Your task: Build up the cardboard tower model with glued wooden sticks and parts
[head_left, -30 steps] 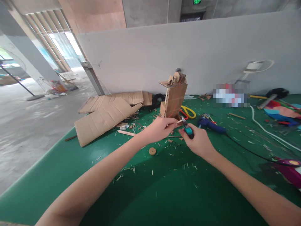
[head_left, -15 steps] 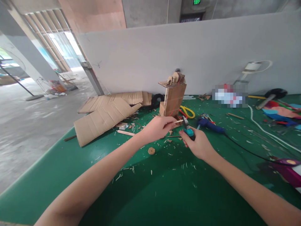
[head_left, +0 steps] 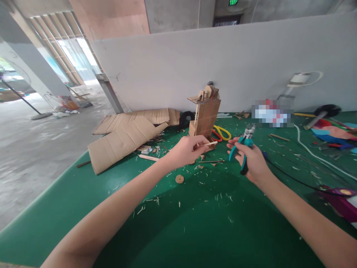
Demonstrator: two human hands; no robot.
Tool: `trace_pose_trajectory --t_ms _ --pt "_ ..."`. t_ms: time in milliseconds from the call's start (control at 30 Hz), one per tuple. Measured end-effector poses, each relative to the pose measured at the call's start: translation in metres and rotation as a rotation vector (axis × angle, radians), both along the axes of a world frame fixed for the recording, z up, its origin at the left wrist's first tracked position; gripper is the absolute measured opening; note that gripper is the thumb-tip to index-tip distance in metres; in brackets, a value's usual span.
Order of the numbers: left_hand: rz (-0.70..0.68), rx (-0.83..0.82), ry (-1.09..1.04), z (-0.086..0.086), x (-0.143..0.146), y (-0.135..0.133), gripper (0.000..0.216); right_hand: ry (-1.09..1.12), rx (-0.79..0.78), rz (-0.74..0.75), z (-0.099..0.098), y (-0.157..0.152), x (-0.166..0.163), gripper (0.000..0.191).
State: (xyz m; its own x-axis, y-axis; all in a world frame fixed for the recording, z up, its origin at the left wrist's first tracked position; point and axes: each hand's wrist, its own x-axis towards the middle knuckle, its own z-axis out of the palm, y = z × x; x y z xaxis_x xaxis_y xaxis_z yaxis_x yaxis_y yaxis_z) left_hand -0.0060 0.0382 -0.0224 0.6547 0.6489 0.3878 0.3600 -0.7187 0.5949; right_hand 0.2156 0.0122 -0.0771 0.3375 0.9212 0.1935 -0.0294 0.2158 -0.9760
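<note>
My left hand [head_left: 186, 150] pinches a thin wooden stick [head_left: 209, 143] just in front of a small upright cardboard tower [head_left: 205, 116] on the green table [head_left: 83, 201]. Off to the right, my right hand [head_left: 252, 160] holds teal-handled cutting pliers [head_left: 243, 148] lifted off the table, jaws pointing up and away from the stick. A small round wooden disc [head_left: 179, 179] lies below my left hand, among scattered wood chips.
Flat cardboard sheets [head_left: 125, 136] lie at the back left. Yellow and red scissors [head_left: 221, 133] sit beside the tower. A blue glue gun is partly hidden behind my right hand, its black cord [head_left: 295, 180] running right. Colourful scraps [head_left: 334, 132] and a white cable [head_left: 320, 158] crowd the right side.
My right hand has pulled the pliers away from the stick's tip, rightward and up, turning the jaws upward. My left hand still holds the stick in place.
</note>
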Motion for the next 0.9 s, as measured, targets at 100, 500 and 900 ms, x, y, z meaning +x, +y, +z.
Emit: trace_pose_trajectory --t_ms 100,500,900 --pt "-0.019 -0.031 -0.028 0.000 0.000 0.001 0.018 -0.587 0.220 -0.009 -0.002 -0.010 -0.005 0.024" --pt "-0.157 -0.259 -0.131 0.001 0.000 0.001 0.020 -1.047 0.360 -0.033 0.003 -0.028 -0.027 0.032" --pt "-0.181 -0.253 -0.050 -0.004 0.002 0.000 0.018 -1.064 0.344 -0.009 0.004 -0.029 -0.028 0.032"
